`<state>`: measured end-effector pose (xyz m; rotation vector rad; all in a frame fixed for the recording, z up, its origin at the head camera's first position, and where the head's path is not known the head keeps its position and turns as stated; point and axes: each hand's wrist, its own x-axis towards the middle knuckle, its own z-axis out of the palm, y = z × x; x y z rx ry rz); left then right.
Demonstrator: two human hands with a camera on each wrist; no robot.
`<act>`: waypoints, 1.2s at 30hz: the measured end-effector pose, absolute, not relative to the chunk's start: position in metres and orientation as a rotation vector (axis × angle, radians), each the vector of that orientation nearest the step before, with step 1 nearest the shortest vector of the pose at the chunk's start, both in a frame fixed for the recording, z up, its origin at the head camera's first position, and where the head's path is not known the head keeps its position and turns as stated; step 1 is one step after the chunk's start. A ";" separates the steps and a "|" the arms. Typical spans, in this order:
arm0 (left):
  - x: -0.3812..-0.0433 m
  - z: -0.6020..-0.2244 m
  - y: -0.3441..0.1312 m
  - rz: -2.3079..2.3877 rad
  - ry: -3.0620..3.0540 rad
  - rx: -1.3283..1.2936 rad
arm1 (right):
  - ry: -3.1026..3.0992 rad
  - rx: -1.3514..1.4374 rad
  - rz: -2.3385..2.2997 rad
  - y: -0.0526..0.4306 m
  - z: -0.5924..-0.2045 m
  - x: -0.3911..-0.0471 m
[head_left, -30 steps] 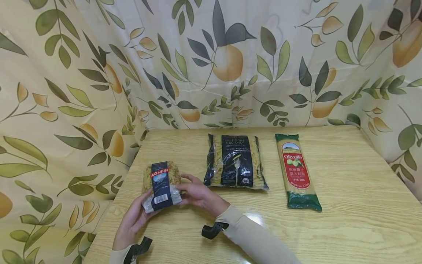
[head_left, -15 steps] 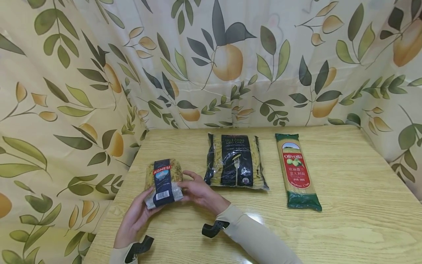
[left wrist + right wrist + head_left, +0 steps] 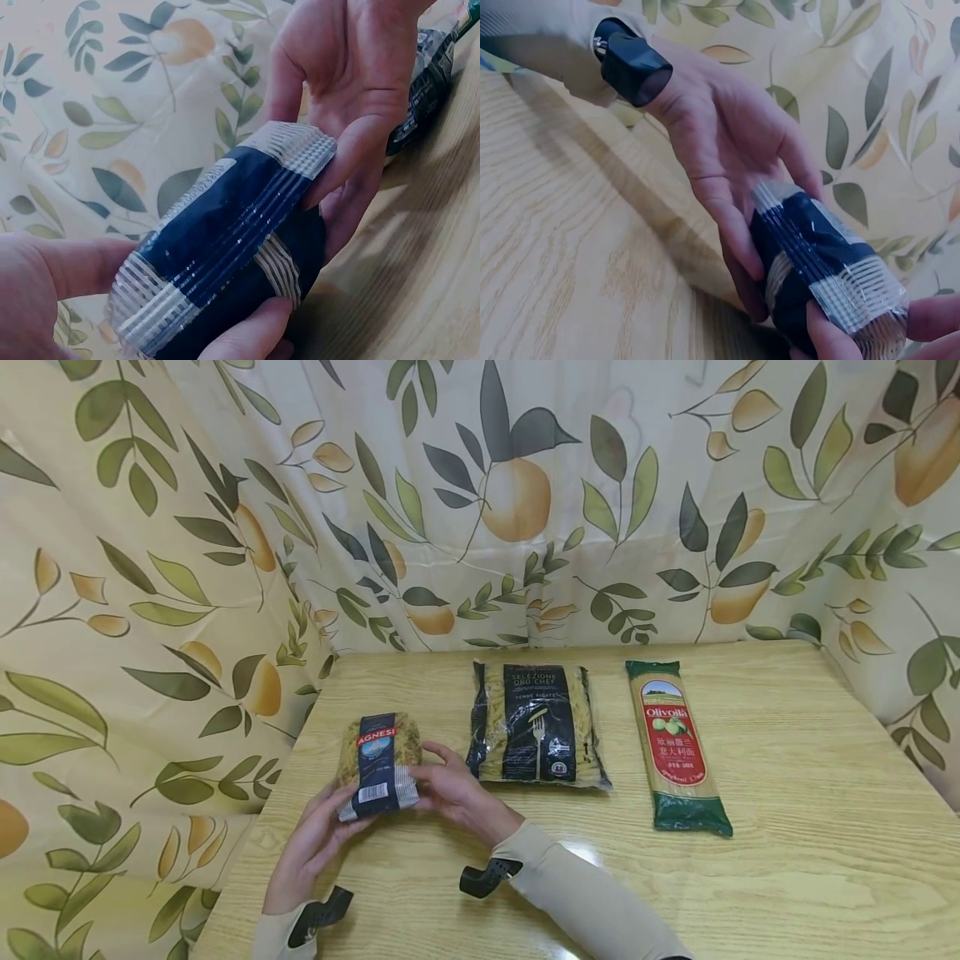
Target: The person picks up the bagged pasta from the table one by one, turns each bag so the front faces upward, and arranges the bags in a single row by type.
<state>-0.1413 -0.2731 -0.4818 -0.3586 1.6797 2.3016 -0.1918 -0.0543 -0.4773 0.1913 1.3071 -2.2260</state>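
Note:
Between both hands is a short AGNESI bag of pasta [image 3: 377, 752], clear plastic with a navy band and a striped end. My left hand [image 3: 318, 831] grips its lower left side. On the right side my right hand [image 3: 459, 793] holds it, index finger along the edge. Seen from the left wrist, the sealed striped end of the bag [image 3: 225, 217] faces the camera, with the right hand [image 3: 345, 97] on its far side. In the right wrist view the bag [image 3: 810, 255] sits between the right hand [image 3: 720, 142] and the left fingers [image 3: 829, 337].
A larger black-banded bag of penne [image 3: 536, 727] lies just right of the right hand. Further right is a long green-ended packet of spaghetti [image 3: 678, 747]. All are on a wooden table [image 3: 810, 827], backed by a leaf-patterned curtain [image 3: 517, 502].
Both hands have carried the AGNESI bag slightly away from the person and a little to the right. The penne and spaghetti have stayed put.

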 end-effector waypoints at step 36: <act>-0.207 -0.473 -0.266 2.248 1.714 -0.286 | 1.231 0.316 -2.363 -0.050 -0.461 -0.224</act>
